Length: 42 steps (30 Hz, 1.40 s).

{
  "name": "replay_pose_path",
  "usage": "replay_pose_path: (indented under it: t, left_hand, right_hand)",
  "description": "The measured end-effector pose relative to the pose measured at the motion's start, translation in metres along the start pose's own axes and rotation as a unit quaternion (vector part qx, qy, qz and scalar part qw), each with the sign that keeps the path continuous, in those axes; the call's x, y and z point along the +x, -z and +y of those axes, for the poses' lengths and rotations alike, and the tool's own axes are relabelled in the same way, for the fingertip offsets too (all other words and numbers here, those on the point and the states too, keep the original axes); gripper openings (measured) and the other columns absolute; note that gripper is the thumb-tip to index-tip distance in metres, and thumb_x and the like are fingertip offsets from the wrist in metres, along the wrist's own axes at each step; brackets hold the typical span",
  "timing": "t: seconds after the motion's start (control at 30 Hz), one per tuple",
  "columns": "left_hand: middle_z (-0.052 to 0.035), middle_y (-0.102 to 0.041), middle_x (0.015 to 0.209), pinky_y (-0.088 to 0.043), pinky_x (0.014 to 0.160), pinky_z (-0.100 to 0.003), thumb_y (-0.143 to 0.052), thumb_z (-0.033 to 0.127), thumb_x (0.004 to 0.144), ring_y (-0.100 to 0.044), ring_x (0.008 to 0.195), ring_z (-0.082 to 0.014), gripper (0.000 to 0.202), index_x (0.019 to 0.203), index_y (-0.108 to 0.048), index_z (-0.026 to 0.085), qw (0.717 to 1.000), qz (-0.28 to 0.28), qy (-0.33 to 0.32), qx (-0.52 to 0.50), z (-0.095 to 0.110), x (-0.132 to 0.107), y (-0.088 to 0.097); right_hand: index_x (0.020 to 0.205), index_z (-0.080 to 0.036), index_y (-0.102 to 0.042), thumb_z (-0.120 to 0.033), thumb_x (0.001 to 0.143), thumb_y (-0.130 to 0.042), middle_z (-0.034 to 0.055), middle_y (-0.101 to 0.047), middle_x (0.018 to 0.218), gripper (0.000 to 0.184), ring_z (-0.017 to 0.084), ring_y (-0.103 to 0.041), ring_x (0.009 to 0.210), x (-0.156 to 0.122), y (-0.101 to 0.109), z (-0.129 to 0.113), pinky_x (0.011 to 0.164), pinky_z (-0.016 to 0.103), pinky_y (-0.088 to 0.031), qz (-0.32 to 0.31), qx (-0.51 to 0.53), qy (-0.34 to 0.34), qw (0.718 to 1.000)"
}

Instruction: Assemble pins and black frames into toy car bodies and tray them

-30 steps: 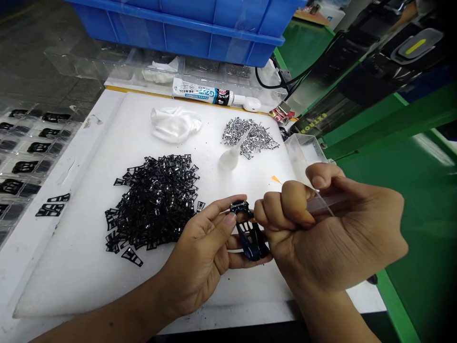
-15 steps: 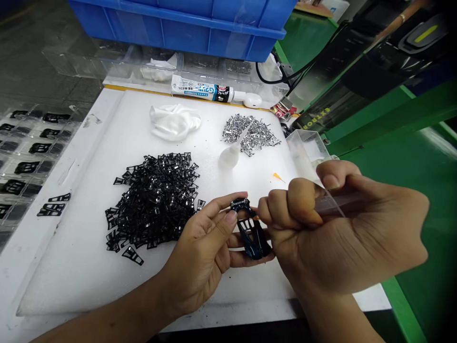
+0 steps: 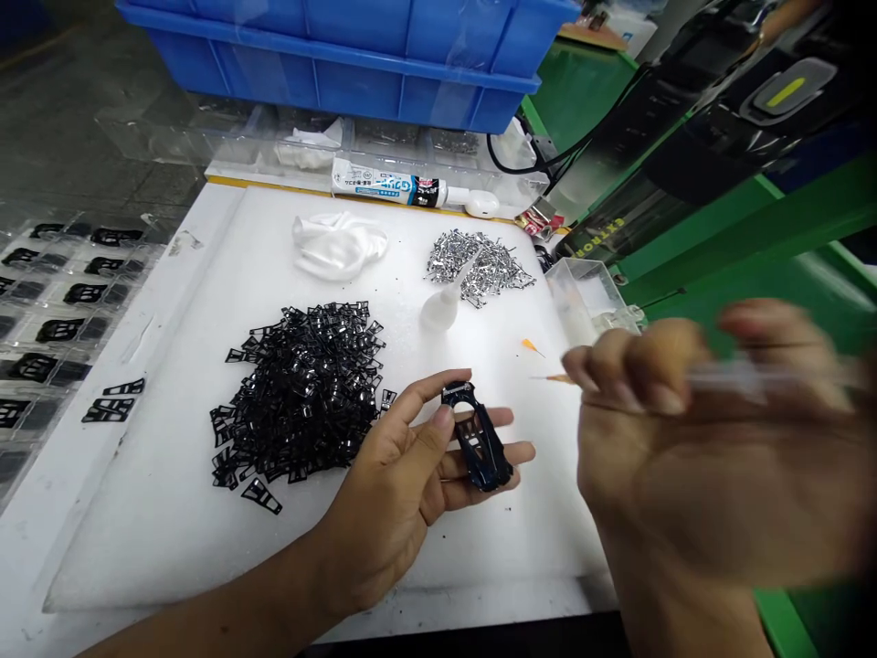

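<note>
My left hand holds a small glossy black plastic part between thumb and fingers, above the white foam pad. My right hand, blurred by motion, is closed around a clear syringe-like dispenser with an orange needle tip. The tip points left and stands apart from the black part. A heap of flat black pieces lies just left of my left hand.
A pile of small shiny metal parts and a white dropper bottle lie further back. A white cloth, a glue tube, a clear box, a blue crate and trays of black parts surround the pad.
My right hand has pulled away to the right with the dispenser, so its tip no longer touches the black part. The left hand stays put with the part.
</note>
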<state>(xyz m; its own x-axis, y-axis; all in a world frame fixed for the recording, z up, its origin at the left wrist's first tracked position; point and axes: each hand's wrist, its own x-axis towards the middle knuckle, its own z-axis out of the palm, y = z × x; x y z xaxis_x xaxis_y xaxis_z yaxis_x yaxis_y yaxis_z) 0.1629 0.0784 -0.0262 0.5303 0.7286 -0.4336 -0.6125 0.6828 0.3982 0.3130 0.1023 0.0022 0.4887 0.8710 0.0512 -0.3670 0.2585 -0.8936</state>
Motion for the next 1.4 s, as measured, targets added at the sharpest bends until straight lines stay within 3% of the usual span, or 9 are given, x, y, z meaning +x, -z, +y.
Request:
replay_pose_path:
  t: [0.1, 0.23, 0.33, 0.47, 0.73, 1.07, 1.4]
  left_hand:
    - [-0.0157, -0.070, 0.114, -0.058, 0.089, -0.044, -0.050, 0.028, 0.100, -0.070, 0.106, -0.0315, 0.037, 0.136, -0.048, 0.018, 1.000, -0.003, 0.001, 0.022, -0.001, 0.000, 0.001]
    - [-0.0131, -0.070, 0.110, -0.058, 0.087, -0.048, -0.051, 0.028, 0.100, -0.072, 0.101, -0.0307, 0.039, 0.138, -0.049, 0.021, 1.000, -0.011, -0.001, 0.012, -0.001, -0.001, 0.003]
    - [-0.0106, -0.071, 0.106, -0.059, 0.086, -0.045, -0.049, 0.025, 0.101, -0.073, 0.094, -0.0254, 0.036, 0.136, -0.051, 0.021, 1.000, -0.019, 0.000, -0.005, 0.000, -0.002, 0.003]
    - [-0.0064, -0.069, 0.095, -0.062, 0.080, -0.040, -0.049, 0.022, 0.101, -0.073, 0.085, -0.0194, 0.031, 0.130, -0.057, 0.020, 1.000, -0.001, 0.009, -0.009, 0.000, 0.000, 0.001]
    - [-0.0068, -0.070, 0.096, -0.061, 0.084, -0.045, -0.051, 0.022, 0.100, -0.072, 0.085, -0.0177, 0.031, 0.130, -0.059, 0.021, 1.000, 0.015, 0.002, -0.006, 0.000, -0.001, 0.003]
    - [-0.0072, -0.073, 0.102, -0.060, 0.089, -0.049, -0.052, 0.022, 0.099, -0.073, 0.091, -0.0195, 0.029, 0.126, -0.062, 0.022, 1.000, 0.008, -0.008, -0.004, -0.001, 0.000, 0.004]
    - [-0.0053, -0.070, 0.096, -0.062, 0.083, -0.043, -0.051, 0.022, 0.100, -0.072, 0.086, -0.0170, 0.028, 0.126, -0.061, 0.021, 1.000, 0.006, -0.007, -0.010, -0.002, 0.000, 0.004]
  right_hand:
    - [0.080, -0.018, -0.061, -0.048, 0.089, -0.058, -0.0018, -0.042, 0.058, 0.031, 0.013, -0.043, 0.057, 0.006, 0.002, 0.003, 0.062, 0.031, -0.046, -0.018, -0.081, -0.028, 0.996]
    - [0.083, -0.024, -0.058, -0.050, 0.098, -0.037, -0.0049, -0.029, 0.049, 0.037, 0.012, -0.027, 0.043, -0.003, -0.005, -0.017, 0.046, 0.028, -0.036, -0.076, -0.027, -0.041, 0.996]
    - [0.081, -0.027, -0.054, -0.043, 0.097, -0.027, -0.0062, -0.025, 0.045, 0.036, 0.012, -0.019, 0.036, -0.014, -0.011, -0.025, 0.038, 0.026, -0.032, -0.123, 0.008, -0.108, 0.986]
    - [0.082, -0.027, -0.050, -0.043, 0.093, -0.027, -0.0075, -0.022, 0.044, 0.031, 0.011, -0.018, 0.035, -0.021, -0.014, -0.013, 0.035, 0.026, -0.032, -0.090, 0.005, -0.137, 0.986]
    - [0.075, -0.025, -0.048, -0.037, 0.089, -0.033, -0.0074, -0.023, 0.041, 0.024, 0.010, -0.016, 0.033, -0.022, -0.013, -0.008, 0.033, 0.023, -0.029, -0.062, -0.013, -0.149, 0.987]
    - [0.070, -0.023, -0.050, -0.035, 0.090, -0.038, -0.0068, -0.028, 0.040, 0.026, 0.009, -0.023, 0.033, -0.022, -0.014, -0.004, 0.034, 0.021, -0.034, -0.074, 0.008, -0.151, 0.986]
    - [0.075, -0.025, -0.048, -0.033, 0.092, -0.036, -0.0073, -0.027, 0.044, 0.023, 0.010, -0.020, 0.036, -0.022, -0.003, -0.002, 0.038, 0.023, -0.034, -0.115, -0.004, -0.135, 0.984]
